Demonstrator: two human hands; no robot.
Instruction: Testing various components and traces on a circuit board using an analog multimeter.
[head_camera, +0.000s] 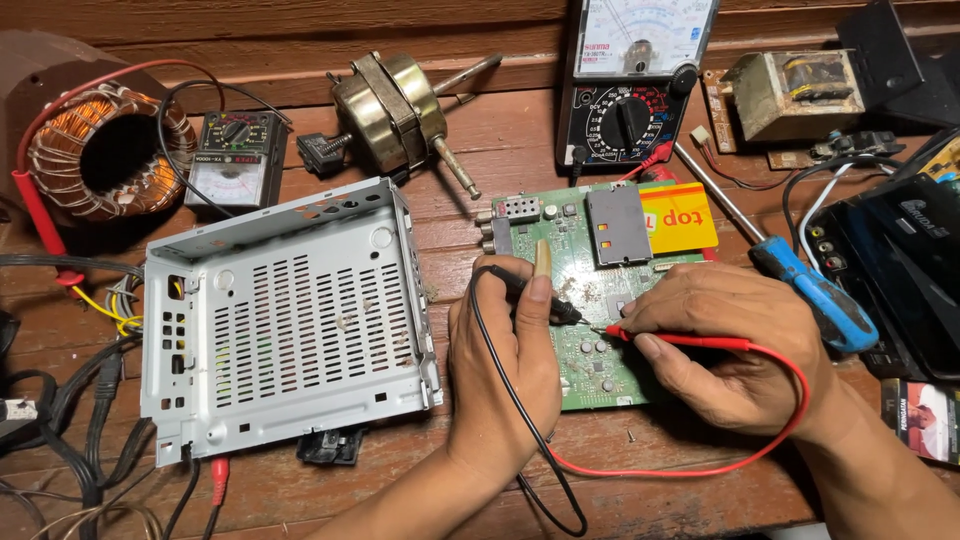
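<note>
Far left of the frame there's a copper coil (95, 150) and a small meter (237, 157), then the empty grey metal case (285, 320) lying open side up on the wooden bench (480, 140). Just right of it my left hand (505, 375) is curled tight around the black probe (535, 295), which runs left to right with its tip toward the middle of the green circuit board (590, 290). My right hand (725, 345) comes in from the other side, fingers pinched shut on the red probe (680, 340), its long axis pointing left. The two tips nearly meet on the board between my hands, both about equally close. The big meter (630, 85) sits upper centre, and a blue screwdriver (815, 295) lies further right.
</note>
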